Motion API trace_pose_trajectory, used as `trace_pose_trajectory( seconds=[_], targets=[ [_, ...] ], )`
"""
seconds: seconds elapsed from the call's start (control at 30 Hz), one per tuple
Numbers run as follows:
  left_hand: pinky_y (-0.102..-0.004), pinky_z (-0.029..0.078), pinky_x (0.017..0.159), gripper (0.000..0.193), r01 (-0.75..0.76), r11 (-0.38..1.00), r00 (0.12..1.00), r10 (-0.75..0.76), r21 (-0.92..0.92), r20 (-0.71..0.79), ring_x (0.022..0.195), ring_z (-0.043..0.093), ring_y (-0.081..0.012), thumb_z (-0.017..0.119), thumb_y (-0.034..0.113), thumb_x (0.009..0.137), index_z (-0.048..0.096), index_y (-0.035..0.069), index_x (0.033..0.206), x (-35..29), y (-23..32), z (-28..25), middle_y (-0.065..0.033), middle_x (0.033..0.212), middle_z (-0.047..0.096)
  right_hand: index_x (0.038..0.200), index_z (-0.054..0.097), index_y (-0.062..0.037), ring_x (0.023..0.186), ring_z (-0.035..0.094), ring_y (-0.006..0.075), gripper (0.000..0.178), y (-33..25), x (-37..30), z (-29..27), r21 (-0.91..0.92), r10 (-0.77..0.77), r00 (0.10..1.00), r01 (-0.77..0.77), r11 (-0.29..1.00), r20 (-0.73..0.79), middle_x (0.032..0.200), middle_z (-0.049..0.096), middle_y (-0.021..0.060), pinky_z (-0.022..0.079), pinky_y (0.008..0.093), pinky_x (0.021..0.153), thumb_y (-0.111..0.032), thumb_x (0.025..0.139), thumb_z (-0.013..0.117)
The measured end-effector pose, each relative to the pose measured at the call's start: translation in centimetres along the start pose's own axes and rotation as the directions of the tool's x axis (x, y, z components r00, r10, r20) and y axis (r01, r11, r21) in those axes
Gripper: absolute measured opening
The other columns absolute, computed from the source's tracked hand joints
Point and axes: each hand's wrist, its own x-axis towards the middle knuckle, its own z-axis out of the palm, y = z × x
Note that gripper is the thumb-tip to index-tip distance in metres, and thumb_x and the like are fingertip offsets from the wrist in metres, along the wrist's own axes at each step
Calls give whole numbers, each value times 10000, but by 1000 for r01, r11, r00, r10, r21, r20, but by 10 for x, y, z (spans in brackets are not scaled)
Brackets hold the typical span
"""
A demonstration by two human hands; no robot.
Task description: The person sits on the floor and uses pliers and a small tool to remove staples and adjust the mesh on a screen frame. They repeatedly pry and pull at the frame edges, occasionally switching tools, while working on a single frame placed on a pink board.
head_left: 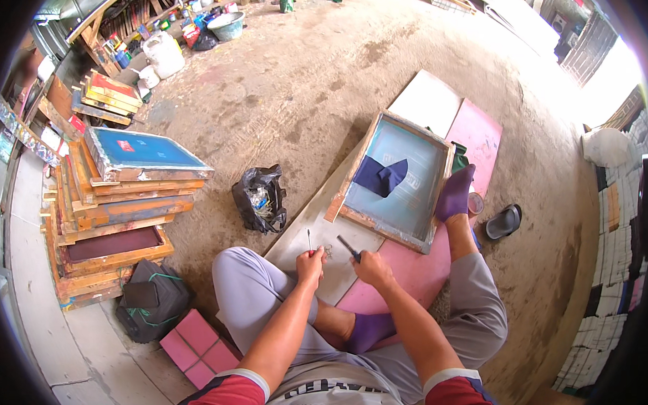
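Note:
My left hand [311, 267] is closed around a screwdriver [310, 240], its thin shaft pointing up and a bit of red handle showing. Just to the right, my right hand [373, 268] grips a dark rod-like tool [347, 247]; its exact kind is not clear. Between the hands, a few tiny bits [329, 251] lie on the pale board [294, 233]. Beyond them a wooden screen-printing frame [389, 230] with light blue mesh rests on the boards, a folded dark blue cloth [382, 177] on its mesh. My foot in a purple sock [455, 194] is against its right side.
An open black plastic bag [258, 199] with small scraps sits left of the boards. Stacked wooden frames [135, 189] stand at left, near a dark bag [153, 303] and pink tiles [199, 348]. A black sandal [504, 222] and stacked white material [606, 284] are at right.

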Motion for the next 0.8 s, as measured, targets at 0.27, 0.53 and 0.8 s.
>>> trace_pose_trajectory(
  seconds=[0.27, 0.53, 0.8],
  targets=[
    [-294, 357, 354, 225, 273, 943, 932, -210, -189, 296, 387, 448, -123, 724, 262, 936, 737, 38, 928, 4, 1, -4, -74, 791, 698, 957, 710, -2, 911, 695, 471, 471, 20, -19, 28, 69, -206, 966, 198, 978, 156, 909, 721, 269, 536, 546, 812, -469, 961, 647],
    [-300, 342, 347, 190, 74, 994, 994, -67, -85, 85, 392, 450, -114, 788, 195, 880, 708, 22, 883, 5, 1, 1, -68, 736, 675, 1086, 665, 19, 753, 726, 251, 400, 37, -6, 29, 554, -209, 917, -14, 833, 339, 879, 731, 156, 561, 407, 680, -370, 991, 662],
    [-313, 338, 376, 267, -121, 978, 991, 130, 169, -43, 412, 456, -123, 872, 210, 802, 685, 20, 809, 8, -7, 1, -11, 589, 569, 1379, 526, -32, 944, 763, 316, 487, 33, 39, -34, 787, -112, 909, -281, 549, 402, 1106, 739, 202, 604, 473, 705, -426, 1094, 517]
  ],
)
